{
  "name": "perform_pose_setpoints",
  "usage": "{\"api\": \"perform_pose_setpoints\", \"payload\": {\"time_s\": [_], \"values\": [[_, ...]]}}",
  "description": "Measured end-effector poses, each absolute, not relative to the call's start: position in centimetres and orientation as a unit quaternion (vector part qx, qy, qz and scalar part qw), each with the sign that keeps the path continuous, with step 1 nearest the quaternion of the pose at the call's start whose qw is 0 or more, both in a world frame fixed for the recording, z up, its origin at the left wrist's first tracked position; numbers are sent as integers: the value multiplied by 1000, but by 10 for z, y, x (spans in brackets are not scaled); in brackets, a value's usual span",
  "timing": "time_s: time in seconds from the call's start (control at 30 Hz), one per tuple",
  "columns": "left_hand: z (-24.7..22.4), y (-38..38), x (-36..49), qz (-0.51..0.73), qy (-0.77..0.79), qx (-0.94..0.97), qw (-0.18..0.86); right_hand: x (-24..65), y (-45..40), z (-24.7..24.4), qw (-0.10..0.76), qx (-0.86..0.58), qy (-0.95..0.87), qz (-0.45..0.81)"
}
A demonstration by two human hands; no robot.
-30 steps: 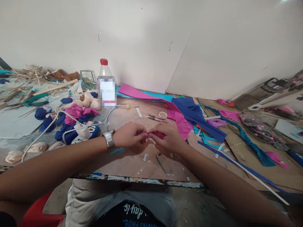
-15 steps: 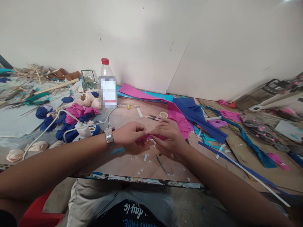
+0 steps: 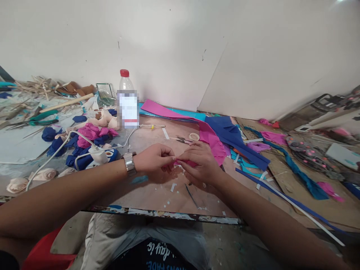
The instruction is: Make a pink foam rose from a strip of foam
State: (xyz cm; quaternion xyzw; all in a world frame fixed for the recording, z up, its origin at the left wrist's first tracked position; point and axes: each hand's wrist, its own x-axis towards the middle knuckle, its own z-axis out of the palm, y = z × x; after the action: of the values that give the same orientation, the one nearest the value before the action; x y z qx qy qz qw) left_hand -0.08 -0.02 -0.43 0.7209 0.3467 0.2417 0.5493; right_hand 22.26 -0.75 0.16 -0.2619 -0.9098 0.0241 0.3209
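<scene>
My left hand [image 3: 157,157], with a metal watch on its wrist, pinches a small bit of pink fabric between thumb and fingertips. My right hand [image 3: 201,162] is closed on the same fabric just beside it, fingers bent over most of it. A long pink fabric strip [image 3: 214,143] lies behind the right hand and runs back along the table; whether it joins the piece in my fingers is hidden. Small scissors or snips [image 3: 183,140] and a cream tape ring [image 3: 194,137] lie just beyond my hands. Bits of white tape [image 3: 173,187] are on the tabletop.
Blue fabric [image 3: 233,137] lies behind to the right. Pink fabric flowers [image 3: 89,135], blue ones, and a white cable [image 3: 64,144] are at left. A red-capped bottle [image 3: 124,73] stands near the wall. Green-handled pliers [image 3: 43,118] sit far left; a thin white stick [image 3: 303,208] lies right.
My hands stay almost in place, the fingertips shifting slightly at the pink fabric. Nothing else on the table has visibly moved.
</scene>
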Motion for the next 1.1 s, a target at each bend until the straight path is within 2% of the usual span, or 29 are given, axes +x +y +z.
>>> {"api": "perform_pose_setpoints", "payload": {"time_s": [0.2, 0.57, 0.7, 0.87, 1.1], "values": [[-5, -3, -1, 265, 346, 755, 490, 222, -8, 3, 330, -291, -897, 36], [-3, -9, -3, 237, 368, 885, 156, 222, -8, -3, 336, -334, -877, 83], [-8, -9, -3, 214, 355, 907, 72, 222, -8, -3, 328, -335, -879, 83], [-9, -9, -4, 184, 348, 919, 33, 222, -10, -1, 298, -325, -891, 109], [-9, -8, -2, 189, 372, 906, 74, 221, -9, -5, 285, -345, -881, 154]]}}
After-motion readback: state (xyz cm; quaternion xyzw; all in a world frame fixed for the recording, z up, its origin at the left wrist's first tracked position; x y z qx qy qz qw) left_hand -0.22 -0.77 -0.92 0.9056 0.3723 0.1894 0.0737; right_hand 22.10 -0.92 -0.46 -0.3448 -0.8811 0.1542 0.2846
